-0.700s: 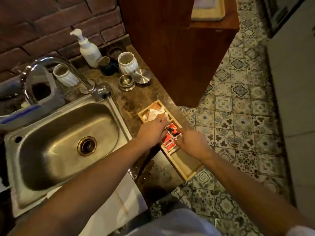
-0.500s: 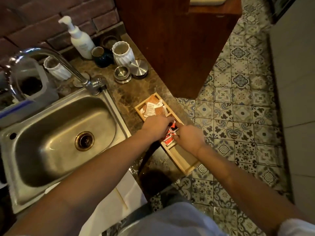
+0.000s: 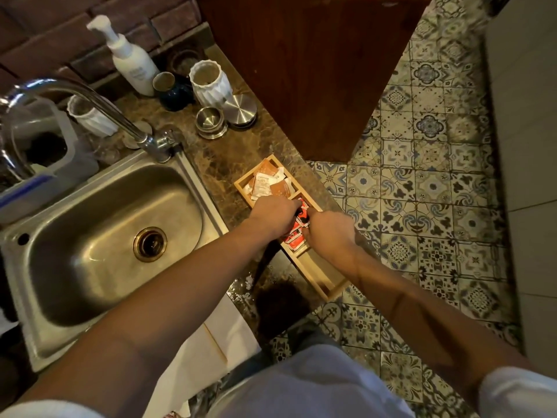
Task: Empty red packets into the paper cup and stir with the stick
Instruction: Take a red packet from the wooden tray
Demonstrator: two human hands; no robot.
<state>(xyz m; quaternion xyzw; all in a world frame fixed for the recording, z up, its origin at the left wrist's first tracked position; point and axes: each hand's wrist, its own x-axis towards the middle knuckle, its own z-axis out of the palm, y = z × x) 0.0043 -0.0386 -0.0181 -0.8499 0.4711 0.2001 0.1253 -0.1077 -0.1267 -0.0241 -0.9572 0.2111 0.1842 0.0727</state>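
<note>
Red packets fill the wooden tray's middle compartment; left hand and right hand pinch one.

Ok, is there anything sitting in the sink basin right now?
No, the sink basin shows only bare steel and its drain, with nothing lying inside.

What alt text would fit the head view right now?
Both hands, left hand and right hand, meet over the red packets in the middle section of a wooden tray on a dark stone counter. A steel sink lies to the left, patterned floor tiles to the right.
</note>
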